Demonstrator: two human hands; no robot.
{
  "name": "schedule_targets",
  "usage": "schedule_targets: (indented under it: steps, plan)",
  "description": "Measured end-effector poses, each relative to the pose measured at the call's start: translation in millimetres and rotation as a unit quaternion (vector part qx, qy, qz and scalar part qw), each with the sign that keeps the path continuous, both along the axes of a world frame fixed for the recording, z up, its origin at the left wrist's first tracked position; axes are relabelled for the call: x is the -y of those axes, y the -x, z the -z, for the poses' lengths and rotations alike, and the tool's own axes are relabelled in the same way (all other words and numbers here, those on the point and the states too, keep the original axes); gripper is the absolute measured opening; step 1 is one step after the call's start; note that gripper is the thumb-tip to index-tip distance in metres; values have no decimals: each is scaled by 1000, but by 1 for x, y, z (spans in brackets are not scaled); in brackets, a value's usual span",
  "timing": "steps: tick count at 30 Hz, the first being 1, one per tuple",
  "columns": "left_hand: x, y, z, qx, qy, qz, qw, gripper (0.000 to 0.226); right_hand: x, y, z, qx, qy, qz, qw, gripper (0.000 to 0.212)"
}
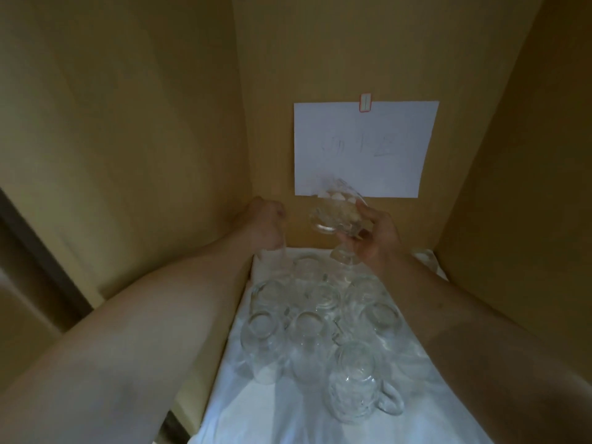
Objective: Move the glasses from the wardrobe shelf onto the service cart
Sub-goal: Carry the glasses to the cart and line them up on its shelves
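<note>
Several clear glass mugs (307,331) stand upside down on the white cloth of the wardrobe shelf (256,411); the nearest mug (355,382) shows its handle on the right. My right hand (374,235) grips a clear glass (333,213), tilted and lifted above the back row. My left hand (266,225) is at the back left corner, fingers curled over the top of a faintly visible glass (275,254). Both forearms reach in over the shelf. The service cart is out of view.
Wooden wardrobe walls (128,139) close in on the left, back and right. A white paper sheet (365,149) with handwriting is taped to the back panel. Another glass (427,257) sits at the back right edge.
</note>
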State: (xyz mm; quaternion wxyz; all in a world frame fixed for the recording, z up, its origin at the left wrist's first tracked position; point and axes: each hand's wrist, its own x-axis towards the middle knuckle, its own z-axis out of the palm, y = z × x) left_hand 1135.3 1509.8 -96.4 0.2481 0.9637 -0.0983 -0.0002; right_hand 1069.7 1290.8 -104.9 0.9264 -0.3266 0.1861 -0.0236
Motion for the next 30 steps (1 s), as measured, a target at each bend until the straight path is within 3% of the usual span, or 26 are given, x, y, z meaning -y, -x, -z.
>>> schedule_targets:
  steps: [5,8,11,13,15,18,20,25,27,30]
  plan:
    - [9,14,-33,51,91,-96,990,55,-1,19,-15,81,-103,-8,991,48]
    - [20,29,-44,58,190,-142,970,57,-3,31,-31,123,-76,-18,989,65]
    - [28,41,-51,35,312,-165,935,64,-3,45,-41,141,-69,-20,987,62]
    - [32,49,-54,2,405,-172,898,68,-3,54,-46,153,-68,-22,986,54]
    - [34,57,-56,-64,517,-157,839,71,-2,64,-49,172,-70,-23,982,47]
    - [34,72,-59,-168,612,-80,769,46,-4,82,-54,189,-56,-24,980,44]
    - [34,81,-59,-187,639,-40,745,30,-5,93,-56,188,-43,-12,981,48]
    - [37,100,-47,-214,678,31,702,19,-1,122,-49,154,14,36,987,50]
    - [37,110,-44,-234,676,64,696,9,2,135,-42,124,53,53,989,46]
    - [38,124,-42,-252,652,109,707,13,4,153,-34,116,51,63,990,28]
